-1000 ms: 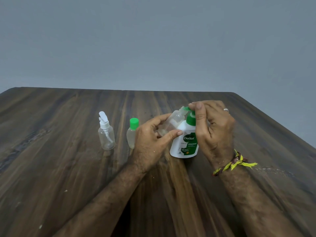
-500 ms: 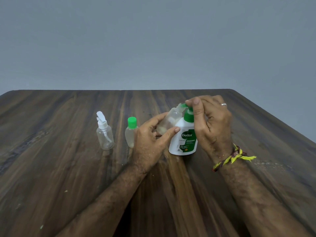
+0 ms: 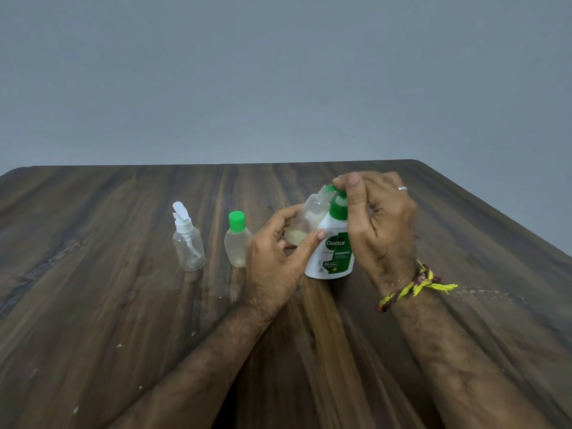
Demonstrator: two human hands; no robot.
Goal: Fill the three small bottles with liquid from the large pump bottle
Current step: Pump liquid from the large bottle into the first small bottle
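Large pump bottle (image 3: 332, 249): white body, green label, green pump head, upright on the tabletop (image 3: 123, 305) right of centre. Small clear bottle (image 3: 306, 222): uncapped, tilted, mouth at the pump spout, a little pale liquid in its low end; gripped between thumb and fingers of the left hand (image 3: 275, 261). Right hand (image 3: 377, 224): fingers curled over the pump head, ring and yellow wrist thread visible. Green-capped bottle (image 3: 236, 241): upright, just left of the left hand. Spray bottle (image 3: 187, 239): clear, white nozzle, upright, further left.
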